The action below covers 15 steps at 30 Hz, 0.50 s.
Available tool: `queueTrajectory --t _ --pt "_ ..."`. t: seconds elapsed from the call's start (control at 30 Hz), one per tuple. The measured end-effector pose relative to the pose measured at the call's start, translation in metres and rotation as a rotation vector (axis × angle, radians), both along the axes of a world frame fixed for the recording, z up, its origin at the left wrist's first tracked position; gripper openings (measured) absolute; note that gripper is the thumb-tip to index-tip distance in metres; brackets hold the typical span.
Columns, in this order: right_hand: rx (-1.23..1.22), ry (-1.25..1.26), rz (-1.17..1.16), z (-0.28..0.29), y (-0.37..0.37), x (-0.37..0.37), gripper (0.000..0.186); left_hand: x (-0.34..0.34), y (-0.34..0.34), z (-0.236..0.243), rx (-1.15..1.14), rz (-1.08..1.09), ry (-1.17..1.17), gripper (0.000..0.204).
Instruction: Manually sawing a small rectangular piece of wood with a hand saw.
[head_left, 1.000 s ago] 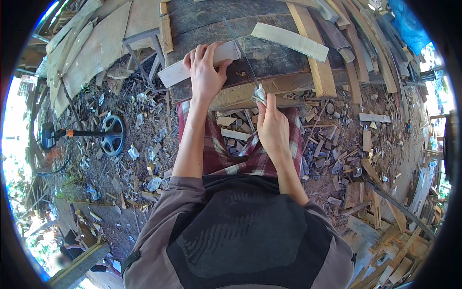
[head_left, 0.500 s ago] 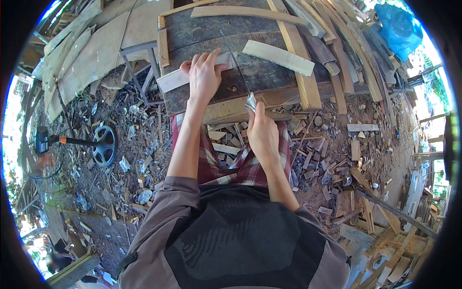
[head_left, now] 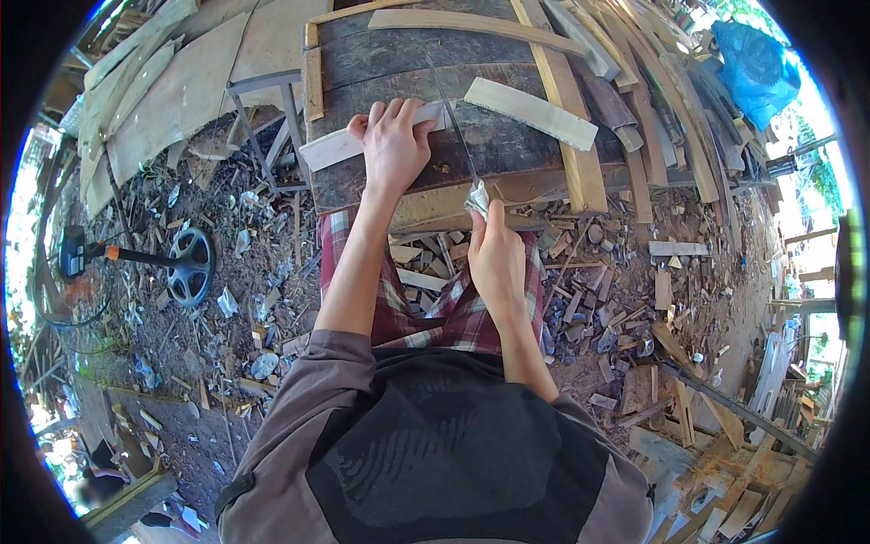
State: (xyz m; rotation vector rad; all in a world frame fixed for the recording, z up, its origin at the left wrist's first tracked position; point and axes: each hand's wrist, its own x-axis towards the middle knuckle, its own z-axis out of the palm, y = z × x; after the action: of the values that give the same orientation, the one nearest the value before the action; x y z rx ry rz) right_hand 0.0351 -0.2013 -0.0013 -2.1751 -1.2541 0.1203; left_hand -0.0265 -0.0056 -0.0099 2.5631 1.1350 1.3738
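L hand [head_left: 395, 150] grip clasps pale strip [head_left: 337, 150] on table [head_left: 390, 69]; long axis approx. L-R, R end farther out; R hand [head_left: 497, 263] grip is curled round wrapped handle [head_left: 477, 197], blade [head_left: 450, 109] pointing away, approx. perp. at strip's R end; contact unclear.

The left hand [head_left: 396, 150] hides the middle of the pale board [head_left: 333, 150] beneath it, while the right hand [head_left: 497, 258] covers the lower end of the wrapped handle [head_left: 477, 198]; any teeth on the thin blade [head_left: 450, 104] are too small to tell. The upper edge crops the dark workbench [head_left: 362, 77], the lower edge the shirt [head_left: 435, 453]. At lower left, another person [head_left: 101, 470], head blurred, is partly hidden behind a beam [head_left: 129, 506]
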Motion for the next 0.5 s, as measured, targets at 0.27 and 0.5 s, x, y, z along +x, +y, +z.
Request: queueTrajectory --t 0.27,0.5 --pt "0.009 0.072 -0.027 0.003 -0.003 -0.004 0.018 -0.001 -0.002 -0.001 0.009 -0.003 -0.016 0.022" --pt "-0.048 -0.028 -0.019 0.012 0.009 -0.006 0.021 -0.002 -0.003 0.0 -0.011 -0.02 0.001 0.022"
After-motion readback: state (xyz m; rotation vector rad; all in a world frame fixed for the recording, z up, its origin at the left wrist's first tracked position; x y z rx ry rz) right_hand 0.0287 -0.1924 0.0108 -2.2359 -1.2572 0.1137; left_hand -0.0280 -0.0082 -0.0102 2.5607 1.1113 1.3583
